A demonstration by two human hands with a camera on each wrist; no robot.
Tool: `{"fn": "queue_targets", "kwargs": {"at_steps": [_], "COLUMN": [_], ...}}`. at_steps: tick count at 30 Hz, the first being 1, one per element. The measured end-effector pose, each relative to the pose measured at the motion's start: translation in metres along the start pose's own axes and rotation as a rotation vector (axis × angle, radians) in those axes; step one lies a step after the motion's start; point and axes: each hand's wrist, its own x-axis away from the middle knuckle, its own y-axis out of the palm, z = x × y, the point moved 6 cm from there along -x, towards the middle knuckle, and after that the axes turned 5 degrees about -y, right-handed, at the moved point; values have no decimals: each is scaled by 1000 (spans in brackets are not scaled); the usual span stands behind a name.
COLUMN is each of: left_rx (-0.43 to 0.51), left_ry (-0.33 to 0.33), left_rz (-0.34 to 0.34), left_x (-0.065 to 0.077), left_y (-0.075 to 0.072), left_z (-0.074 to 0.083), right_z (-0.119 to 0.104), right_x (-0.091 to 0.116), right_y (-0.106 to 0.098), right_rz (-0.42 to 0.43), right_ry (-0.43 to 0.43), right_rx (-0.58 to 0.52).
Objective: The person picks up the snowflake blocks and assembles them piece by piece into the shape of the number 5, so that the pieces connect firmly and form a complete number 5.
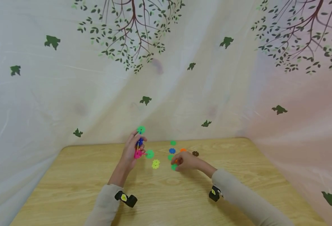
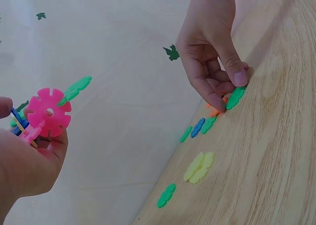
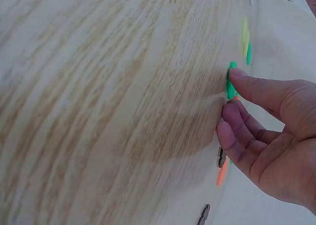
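Observation:
In the head view my left hand (image 1: 129, 150) holds a chain of joined plastic snowflake discs above the table. The chain has a green disc (image 1: 141, 127) on top, blue discs (image 1: 139, 142) among the fingers and a pink disc (image 2: 60, 120) below. Another green disc (image 2: 76, 90) juts sideways from the pink one. Over the table my right hand (image 1: 189, 160) pinches a loose green disc (image 2: 235, 97) at its edge, thumb against one side. An orange disc (image 2: 215, 112) is partly hidden behind those fingers.
Around the hands on the wooden table (image 1: 166, 194) lie yellow discs (image 1: 155, 164), a blue disc (image 1: 172, 151), a far green disc (image 1: 173, 143), a second orange disc (image 1: 183, 150) and a brown disc (image 1: 195, 153). A printed cloth (image 1: 177, 103) hangs behind the table.

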Motion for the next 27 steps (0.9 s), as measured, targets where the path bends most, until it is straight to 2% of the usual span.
{"fn": "queue_targets", "kwargs": {"at_steps": [8,18,23,27], "left_rx": [-12,-15,-23,-22], "left_ry": [-4,0,15,5], "left_rz": [-9,-6,-12,-8], "left_x": [2,-1,-1,-1], "left_y": [-1,0,0,-1], "left_z": [0,1,1,0], "right_z": [2,5,-2,-10], "right_x": [-1,-6,-12,-17], "right_y": [3,0,-3,-6], "right_rz": [21,47,93,149], "right_ry": [21,-5,-18,-38], "right_rx": [-14,-74,-114,-196]}}
